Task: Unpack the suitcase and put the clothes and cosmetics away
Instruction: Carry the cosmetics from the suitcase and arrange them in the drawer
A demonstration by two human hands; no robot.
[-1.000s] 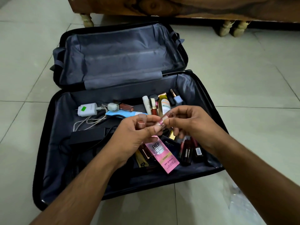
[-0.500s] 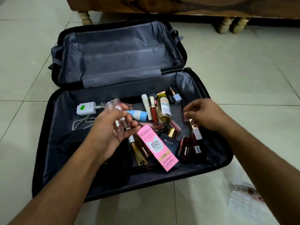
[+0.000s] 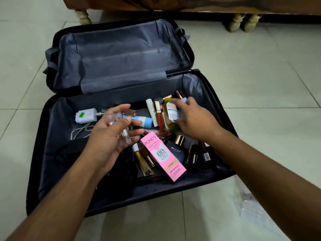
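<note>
Open suitcase point(image 3: 52, 136) on tiled floor: white charger point(image 3: 86, 115) at left. Left hand point(image 3: 111, 138) cradling clear small bottles point(image 3: 121, 133), fingers loosely curled round them. Pink BB cream box point(image 3: 163, 156) amid jumbled cosmetics; right hand point(image 3: 194, 119) spread on yellow bottle point(image 3: 171, 114), grip unclear.

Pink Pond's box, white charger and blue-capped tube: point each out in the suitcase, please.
Pink Pond's box point(image 3: 162, 156), head view, on the middle of its printed front face.
White charger point(image 3: 86, 115), head view, on its flat body beside the green sticker.
Blue-capped tube point(image 3: 146, 122), head view, on the blue cap.
</note>
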